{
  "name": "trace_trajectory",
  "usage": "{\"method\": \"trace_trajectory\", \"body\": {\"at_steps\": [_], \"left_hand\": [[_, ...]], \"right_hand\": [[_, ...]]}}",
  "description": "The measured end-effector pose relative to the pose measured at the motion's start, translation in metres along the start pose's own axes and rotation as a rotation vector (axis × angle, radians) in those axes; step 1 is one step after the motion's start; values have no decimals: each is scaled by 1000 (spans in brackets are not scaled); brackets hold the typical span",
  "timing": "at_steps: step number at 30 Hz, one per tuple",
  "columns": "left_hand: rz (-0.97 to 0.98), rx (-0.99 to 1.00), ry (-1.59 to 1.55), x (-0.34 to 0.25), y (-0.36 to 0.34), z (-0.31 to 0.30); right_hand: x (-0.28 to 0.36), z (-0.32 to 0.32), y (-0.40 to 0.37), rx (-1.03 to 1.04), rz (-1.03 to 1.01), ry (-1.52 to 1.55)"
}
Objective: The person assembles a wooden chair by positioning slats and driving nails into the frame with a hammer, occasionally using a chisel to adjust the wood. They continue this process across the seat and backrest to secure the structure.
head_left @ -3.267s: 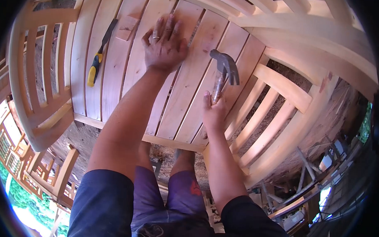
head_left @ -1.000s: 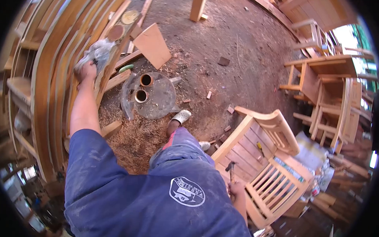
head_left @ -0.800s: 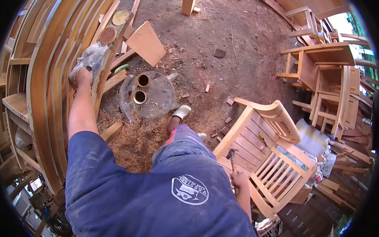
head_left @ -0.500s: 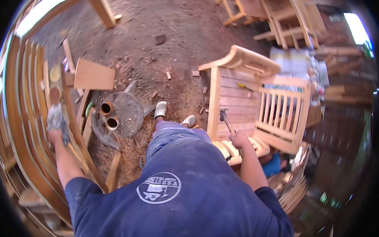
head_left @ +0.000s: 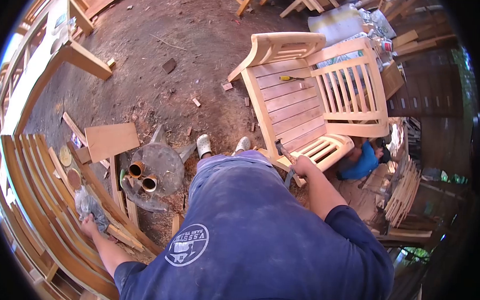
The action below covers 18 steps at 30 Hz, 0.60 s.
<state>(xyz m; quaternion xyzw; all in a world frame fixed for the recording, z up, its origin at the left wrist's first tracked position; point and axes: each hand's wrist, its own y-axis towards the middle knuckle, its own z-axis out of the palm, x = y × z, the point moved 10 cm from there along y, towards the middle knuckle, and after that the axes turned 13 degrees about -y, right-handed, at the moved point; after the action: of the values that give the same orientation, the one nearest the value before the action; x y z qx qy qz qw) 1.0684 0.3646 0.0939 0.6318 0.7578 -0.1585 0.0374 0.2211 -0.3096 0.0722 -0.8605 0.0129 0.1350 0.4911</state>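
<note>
My left hand (head_left: pixel 89 225) is closed on the near end of a clear, crumpled plastic bag (head_left: pixel 91 205), whose contents I cannot make out. The bag lies on a slatted wooden bench (head_left: pixel 43 196), beside two round cans (head_left: pixel 73 179). In my right hand (head_left: pixel 303 166) is a hammer (head_left: pixel 285 151), gripped by its wooden handle with the head pointing away from me. The hammer is close to the front corner of a pale wooden armchair (head_left: pixel 292 101) with slatted sides. A chisel with a yellow handle (head_left: pixel 290 78) lies on the chair's seat.
A round stool (head_left: pixel 165 171) bearing two open cans (head_left: pixel 143 177) stands between the bench and my feet. Wood scraps and shavings litter the dirt floor (head_left: pixel 136 83). Behind the chair a person in a blue shirt (head_left: pixel 364 162) crouches. A long table (head_left: pixel 36 79) stands at far left.
The view has turned, so the chair, stool and bench sit elsewhere in the picture. My left hand stays at the plastic bag, and my right hand still holds the hammer.
</note>
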Motion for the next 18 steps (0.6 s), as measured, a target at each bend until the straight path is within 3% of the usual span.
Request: {"method": "trace_trajectory", "body": {"at_steps": [4,7,10,13,18], "left_hand": [[72,-23,-80,5,9,0],[-25,23,-281,16,12,3],[29,-11,-226,7,5,-11],[175,-130,134,-20,-22,-35],[203,48,249,-42,-35,-30]], "right_hand": [[11,-3,-6,38,-17,21],[23,-15,-7,1,-48,59],[30,-14,26,-136,-155,2],[41,-29,22,-86,-132,-5],[57,-48,14,-113,-156,4]]}}
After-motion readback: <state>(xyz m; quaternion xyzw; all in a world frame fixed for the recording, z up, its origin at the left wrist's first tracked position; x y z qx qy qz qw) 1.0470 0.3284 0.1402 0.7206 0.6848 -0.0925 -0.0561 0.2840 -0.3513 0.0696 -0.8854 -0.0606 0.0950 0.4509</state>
